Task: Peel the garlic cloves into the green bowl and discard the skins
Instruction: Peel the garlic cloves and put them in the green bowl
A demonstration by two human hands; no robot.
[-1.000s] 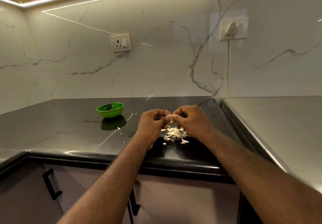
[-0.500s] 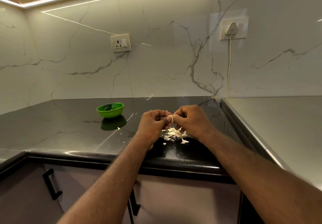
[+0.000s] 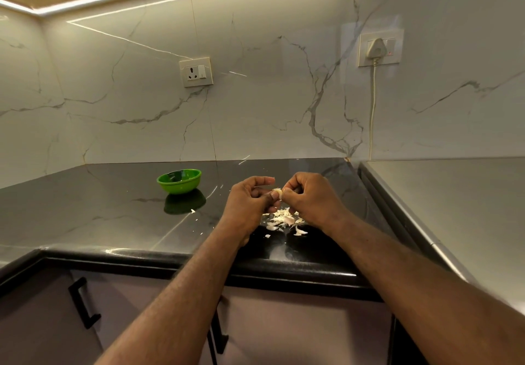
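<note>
A small pale garlic clove is pinched between the fingertips of both hands, held above the black countertop. My left hand and my right hand meet at the clove, fingers curled. Directly below them lies a heap of white garlic skins. The green bowl stands on the counter to the left of my hands, about a hand's width away; its contents are hard to make out.
A few stray skin flakes lie near the bowl. A grey steel surface adjoins the counter on the right. A wall socket and a plugged-in white cable are on the marble backsplash. Cabinet handles sit below the counter edge.
The hands stay in the same place; the left fingers have shifted slightly on the clove. The skin heap and bowl have not moved.
</note>
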